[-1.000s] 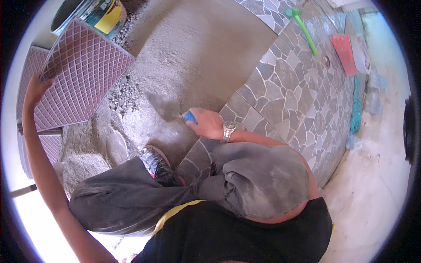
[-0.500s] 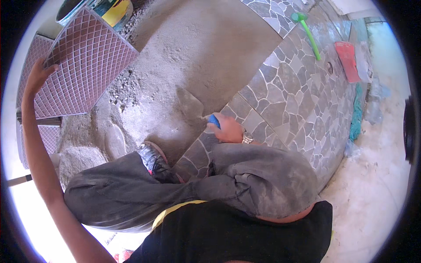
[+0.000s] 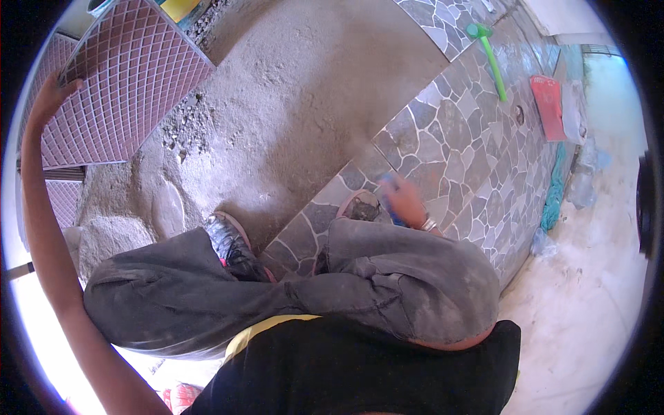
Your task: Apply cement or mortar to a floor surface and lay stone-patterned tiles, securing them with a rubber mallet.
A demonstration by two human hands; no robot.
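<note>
My left hand (image 3: 52, 100) grips the left edge of a large square tile (image 3: 128, 83), whose reddish-brown back with a pale diamond grid faces me. The tile is tilted up at the left. More tiles (image 3: 63, 200) with the same gridded back show behind and below it. Over the laid stone-pattern tiles (image 3: 453, 124), my right hand (image 3: 407, 202) is closed round the blue handle (image 3: 387, 185) of a trowel. Motion smears that hand, and the trowel's blade is hard to make out.
Grey mortar bed (image 3: 270, 90) spreads left of the laid tiles, with a loose mortar heap (image 3: 117, 242) near my left knee. A green mallet (image 3: 492, 62) lies on the tiles at the upper right, near a red bag (image 3: 548, 107). Part of a bucket (image 3: 181, 8) shows at the top left.
My right hand has swung the trowel off the mortar, rightward over the laid tiles. My left hand still holds the tile. The whole view has shifted slightly.
</note>
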